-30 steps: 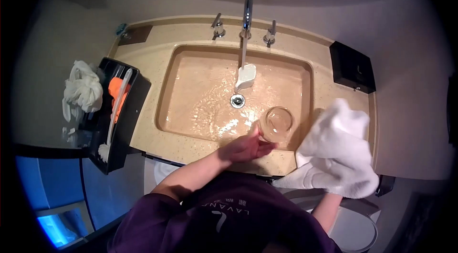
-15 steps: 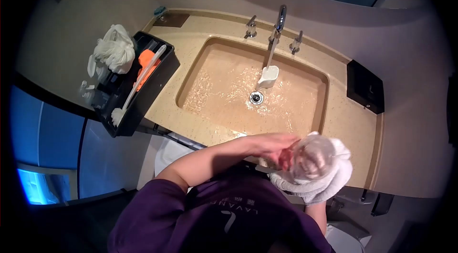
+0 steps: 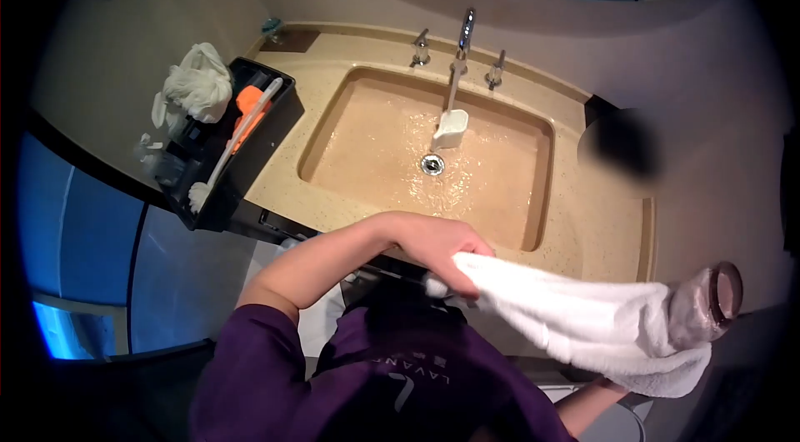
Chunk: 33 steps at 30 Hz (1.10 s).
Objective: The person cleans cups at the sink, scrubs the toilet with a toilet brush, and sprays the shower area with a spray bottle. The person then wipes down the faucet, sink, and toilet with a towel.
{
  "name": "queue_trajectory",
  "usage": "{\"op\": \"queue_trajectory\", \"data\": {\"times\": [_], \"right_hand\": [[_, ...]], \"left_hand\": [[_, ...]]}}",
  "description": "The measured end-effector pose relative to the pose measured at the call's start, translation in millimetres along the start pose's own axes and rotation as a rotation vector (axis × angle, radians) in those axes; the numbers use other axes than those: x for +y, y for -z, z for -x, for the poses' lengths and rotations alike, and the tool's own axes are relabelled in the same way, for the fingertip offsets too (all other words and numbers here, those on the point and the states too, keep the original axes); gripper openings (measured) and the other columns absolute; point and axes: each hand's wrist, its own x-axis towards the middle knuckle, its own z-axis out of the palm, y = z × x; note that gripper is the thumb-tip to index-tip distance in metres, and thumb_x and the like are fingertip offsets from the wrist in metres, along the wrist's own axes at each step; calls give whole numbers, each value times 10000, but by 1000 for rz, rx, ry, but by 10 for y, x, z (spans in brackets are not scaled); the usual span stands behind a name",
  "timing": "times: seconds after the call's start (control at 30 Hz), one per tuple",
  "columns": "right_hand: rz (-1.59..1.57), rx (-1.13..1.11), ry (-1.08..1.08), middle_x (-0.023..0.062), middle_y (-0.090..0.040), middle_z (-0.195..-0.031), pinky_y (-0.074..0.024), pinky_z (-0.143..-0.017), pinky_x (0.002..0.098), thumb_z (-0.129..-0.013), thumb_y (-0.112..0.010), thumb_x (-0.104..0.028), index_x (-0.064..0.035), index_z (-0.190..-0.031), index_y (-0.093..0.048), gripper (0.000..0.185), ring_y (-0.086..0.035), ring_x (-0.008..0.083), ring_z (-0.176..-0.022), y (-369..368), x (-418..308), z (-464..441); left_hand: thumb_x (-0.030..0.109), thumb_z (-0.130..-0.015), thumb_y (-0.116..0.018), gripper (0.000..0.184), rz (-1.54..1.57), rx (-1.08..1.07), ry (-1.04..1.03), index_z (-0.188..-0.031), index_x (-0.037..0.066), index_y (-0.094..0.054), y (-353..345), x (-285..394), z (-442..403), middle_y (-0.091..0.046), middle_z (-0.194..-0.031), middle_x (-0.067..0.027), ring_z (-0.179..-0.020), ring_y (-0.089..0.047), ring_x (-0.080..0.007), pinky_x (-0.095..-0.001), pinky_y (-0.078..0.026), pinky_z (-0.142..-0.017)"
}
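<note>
Near a speckled beige counter (image 3: 583, 217), the left hand (image 3: 437, 246) clutches a creased white towel (image 3: 575, 300) bunched against a clear, round-rimmed glass (image 3: 696, 313), the covered right hand's grip impossible to tell.

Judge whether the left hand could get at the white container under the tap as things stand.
Probably yes: nothing blocks the sink between the left hand and container, though the fingers hold the towel and may need freeing first.

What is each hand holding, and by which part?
The left hand grips the white towel by one end. The hidden right hand seems to hold the glass through the towel; exactly where cannot be told.
</note>
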Motion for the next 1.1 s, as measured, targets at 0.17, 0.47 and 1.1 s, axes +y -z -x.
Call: {"op": "queue_trajectory", "data": {"times": [0.17,0.47,1.1], "right_hand": [[-102,-42,-33,123,-408,-1297,-406,-948,336,-868,-568,-211,-55,-1344,-268,584,-426,245,-1179,-150,131,74],[-687,-217,-230,123,-408,-1296,-401,-953,330,-861,-583,-200,-56,-1345,-267,595,-419,243,-1184,-904,251,349],[708,-712,175,104,-364,-1360,-190,-1075,357,-888,-484,-277,-98,-1316,-382,475,-301,257,-1274,-971,1334,629]], "left_hand": [[332,-808,-584,553,996,325,-472,-1202,-31,-449,-387,-411,-285,-494,-1190,-154,-1070,-482,-237,-343,-380,-924],[300,-801,-605,623,-256,955,-290,-1282,16,-328,-1061,-322,-695,-293,-1278,-204,-1208,-343,-306,-356,-294,-1009],[380,-882,-480,459,601,528,344,-1154,13,-521,-600,-558,-574,-581,-1118,-140,-1018,-550,-274,-358,-413,-905]]}}
